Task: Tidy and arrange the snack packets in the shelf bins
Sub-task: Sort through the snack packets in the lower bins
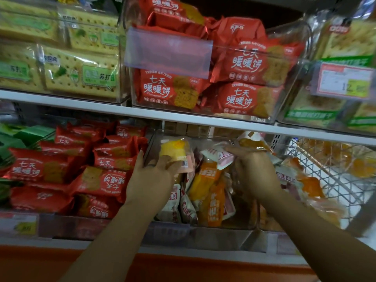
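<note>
Fingers (pixel 167 160) of the left hand (pixel 151 176) curl round the lower edge of a yellow cake packet (pixel 174 149). The packet sits at 1 o'clock from the palm, up against the left wall of the clear lower bin (pixel 149 148). The left thumb is stretched up at 11 o'clock, outside that wall, beside the red biscuit packets (pixel 40 167).

The right hand (pixel 254 171) has its fingers (pixel 236 150) bent and narrow, pinching a white-and-pink packet (pixel 222 157) at its 10 o'clock, above the bin contents. A clear packet with orange filling (pixel 254 144) lies just at 12 o'clock of the right hand; can't tell if it is held too.

Between the two hands, orange packets (pixel 205 180) and white packets (pixel 173 206) stand jumbled in the bin, some upright, some tilted.

At frame 3 o'clock is a wire basket (pixel 329 171) with more orange-filled packets. At frame 12 o'clock, on the white shelf board (pixel 81 104), an upper clear bin (pixel 291 58) holds red packets. Green soda cracker packs (pixel 81 74) are at 10 o'clock and a price tag (pixel 343 80) at 2 o'clock.
</note>
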A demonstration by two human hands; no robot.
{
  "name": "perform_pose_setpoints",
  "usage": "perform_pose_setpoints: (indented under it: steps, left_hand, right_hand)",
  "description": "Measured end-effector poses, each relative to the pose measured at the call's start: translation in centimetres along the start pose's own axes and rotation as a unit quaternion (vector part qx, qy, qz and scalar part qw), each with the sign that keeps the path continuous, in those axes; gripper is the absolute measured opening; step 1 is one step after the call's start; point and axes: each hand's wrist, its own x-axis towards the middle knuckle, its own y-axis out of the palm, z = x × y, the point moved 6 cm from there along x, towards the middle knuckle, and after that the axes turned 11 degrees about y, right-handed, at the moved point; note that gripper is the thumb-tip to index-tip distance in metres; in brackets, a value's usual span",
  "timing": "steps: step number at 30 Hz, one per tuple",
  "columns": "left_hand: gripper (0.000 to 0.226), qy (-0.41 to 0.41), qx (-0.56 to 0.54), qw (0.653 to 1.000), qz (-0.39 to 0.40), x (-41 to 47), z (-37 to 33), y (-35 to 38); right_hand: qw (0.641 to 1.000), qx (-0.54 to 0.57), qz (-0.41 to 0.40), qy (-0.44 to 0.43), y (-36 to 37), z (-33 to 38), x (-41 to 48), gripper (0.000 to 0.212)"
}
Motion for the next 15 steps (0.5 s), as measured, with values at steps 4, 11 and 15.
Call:
perform_pose_setpoints:
  steps: [4,11,15]
  left_hand:
    - [0.056,0.027,0.01,1.0,-0.012,-0.3,-0.4,-0.4]
    - [0.065,0.009,0.006,0.999,-0.038,-0.7,-0.9,-0.6]
    - [0.062,0.003,-0.005,1.0,-0.024,-1.0,-0.5,-0.6]
  right_hand:
    - [0.988,-0.058,-0.12,0.077,-4.5,-4.2,-1.8,0.041]
    - [0.956,-0.145,0.166,0.192,-3.6,-9.3,-3.4,0.038]
    - [0.924,-0.174,0.264,0.216,-2.1,-10.1,-4.3,0.06]
